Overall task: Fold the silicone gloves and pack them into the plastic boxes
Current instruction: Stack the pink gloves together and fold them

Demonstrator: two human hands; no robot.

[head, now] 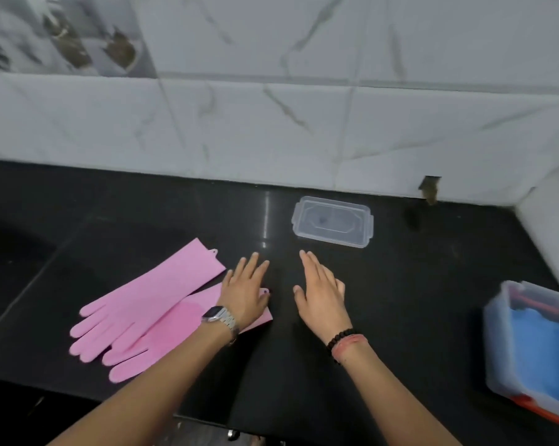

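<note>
Both forearms reach over dark surface (pixel 400 284). Left hand (pixel 244 292) rests flat, fingers released, on cuff of pink gloves (pixel 149 304); right hand (pixel 320 294) spread, empty. Clear box (pixel 333 222) sits beyond. Gloves prob. soft, floppy, grippy: pinch cuff edge & fingertip end.

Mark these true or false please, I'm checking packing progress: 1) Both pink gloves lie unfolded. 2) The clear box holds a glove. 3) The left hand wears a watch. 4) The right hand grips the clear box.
1) True: the pink gloves lie flat on the counter.
2) False: the clear box looks empty.
3) True: the left hand has a watch at its wrist.
4) False: the right hand is open, short of the box.
</note>
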